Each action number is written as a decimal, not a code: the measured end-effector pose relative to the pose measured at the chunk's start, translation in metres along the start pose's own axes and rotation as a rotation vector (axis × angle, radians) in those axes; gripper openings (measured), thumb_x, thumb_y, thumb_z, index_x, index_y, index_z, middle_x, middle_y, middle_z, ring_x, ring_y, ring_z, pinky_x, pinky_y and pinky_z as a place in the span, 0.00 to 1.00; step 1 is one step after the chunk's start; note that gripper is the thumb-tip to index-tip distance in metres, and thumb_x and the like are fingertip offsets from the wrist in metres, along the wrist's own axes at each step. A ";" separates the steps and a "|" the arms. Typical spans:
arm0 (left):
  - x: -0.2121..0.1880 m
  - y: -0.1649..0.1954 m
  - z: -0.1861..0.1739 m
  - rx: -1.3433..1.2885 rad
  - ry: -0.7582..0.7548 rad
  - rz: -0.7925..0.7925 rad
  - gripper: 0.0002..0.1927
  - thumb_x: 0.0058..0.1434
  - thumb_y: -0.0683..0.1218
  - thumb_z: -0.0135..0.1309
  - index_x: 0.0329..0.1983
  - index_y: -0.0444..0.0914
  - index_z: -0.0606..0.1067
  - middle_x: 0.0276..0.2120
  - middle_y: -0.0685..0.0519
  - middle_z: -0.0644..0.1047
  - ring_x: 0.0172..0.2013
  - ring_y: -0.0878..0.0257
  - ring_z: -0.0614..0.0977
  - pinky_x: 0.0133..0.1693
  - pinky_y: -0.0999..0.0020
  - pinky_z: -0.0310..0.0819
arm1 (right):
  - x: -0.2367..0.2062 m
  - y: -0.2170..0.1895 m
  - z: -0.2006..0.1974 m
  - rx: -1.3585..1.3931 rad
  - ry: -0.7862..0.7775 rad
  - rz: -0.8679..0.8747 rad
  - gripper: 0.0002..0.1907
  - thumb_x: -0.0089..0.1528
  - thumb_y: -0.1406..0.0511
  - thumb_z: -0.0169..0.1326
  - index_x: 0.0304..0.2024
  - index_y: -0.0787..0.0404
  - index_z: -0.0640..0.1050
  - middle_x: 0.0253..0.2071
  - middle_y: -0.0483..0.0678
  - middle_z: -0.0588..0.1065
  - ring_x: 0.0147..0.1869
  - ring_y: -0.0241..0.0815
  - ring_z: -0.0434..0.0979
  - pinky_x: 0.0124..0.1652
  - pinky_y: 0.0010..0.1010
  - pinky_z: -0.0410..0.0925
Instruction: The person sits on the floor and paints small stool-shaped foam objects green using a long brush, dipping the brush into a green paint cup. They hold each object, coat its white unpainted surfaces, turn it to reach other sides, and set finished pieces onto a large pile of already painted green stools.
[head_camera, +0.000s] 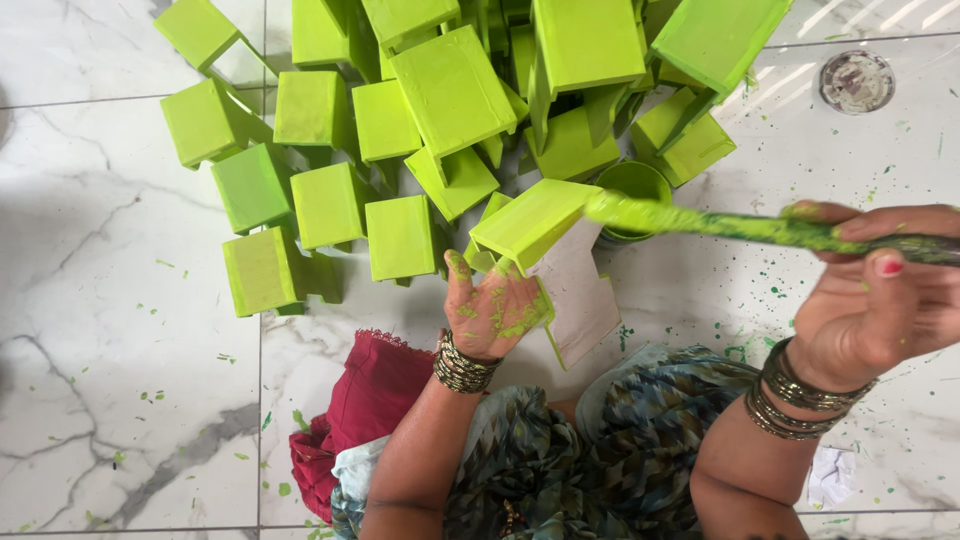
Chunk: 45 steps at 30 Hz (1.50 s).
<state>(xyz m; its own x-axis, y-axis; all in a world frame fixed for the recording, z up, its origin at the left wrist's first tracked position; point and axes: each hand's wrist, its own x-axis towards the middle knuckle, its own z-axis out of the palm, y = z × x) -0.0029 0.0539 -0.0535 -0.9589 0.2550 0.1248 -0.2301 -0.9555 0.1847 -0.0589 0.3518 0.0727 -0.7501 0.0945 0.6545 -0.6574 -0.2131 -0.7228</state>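
Note:
My left hand (492, 308), smeared with green paint, holds a small stool-shaped wooden piece (536, 221) from below; its top is bright green and its underside is white. My right hand (875, 292) grips a paint-coated brush (720, 224) by the handle, and the brush head rests against the right edge of the held piece. A small round pot of green paint (634, 186) sits on the floor just behind the brush head.
Several finished green pieces (330, 205) lie piled and spread over the white marble floor (110, 330) ahead and to the left. A round metal floor drain (856, 81) is at the top right. Green paint drips speckle the floor. Red and patterned cloth covers my lap.

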 end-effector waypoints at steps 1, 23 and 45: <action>0.002 0.000 0.005 0.044 0.065 -0.006 0.56 0.68 0.80 0.34 0.80 0.32 0.54 0.62 0.48 0.70 0.57 0.55 0.71 0.60 0.60 0.64 | 0.001 0.000 0.001 0.012 -0.010 -0.009 0.19 0.75 0.71 0.51 0.64 0.59 0.60 0.36 0.60 0.72 0.35 0.51 0.76 0.46 0.51 0.82; 0.001 0.003 0.002 0.140 0.121 0.086 0.53 0.70 0.79 0.34 0.82 0.35 0.57 0.72 0.45 0.68 0.54 0.55 0.72 0.56 0.61 0.67 | -0.004 0.001 -0.021 0.047 0.019 0.052 0.22 0.78 0.72 0.51 0.68 0.58 0.56 0.37 0.62 0.72 0.35 0.54 0.78 0.47 0.49 0.82; -0.006 0.009 -0.001 0.115 0.273 -0.061 0.59 0.55 0.83 0.33 0.73 0.34 0.60 0.56 0.51 0.75 0.48 0.56 0.74 0.50 0.61 0.70 | -0.019 -0.011 0.012 -0.145 -0.063 -0.103 0.25 0.75 0.66 0.62 0.60 0.60 0.57 0.42 0.58 0.74 0.41 0.49 0.82 0.48 0.48 0.83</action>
<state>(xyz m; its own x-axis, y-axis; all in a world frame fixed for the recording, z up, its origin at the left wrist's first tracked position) 0.0006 0.0436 -0.0540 -0.9567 0.2471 -0.1541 -0.2832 -0.9126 0.2947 -0.0366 0.3406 0.0708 -0.6756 0.0468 0.7358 -0.7371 -0.0625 -0.6729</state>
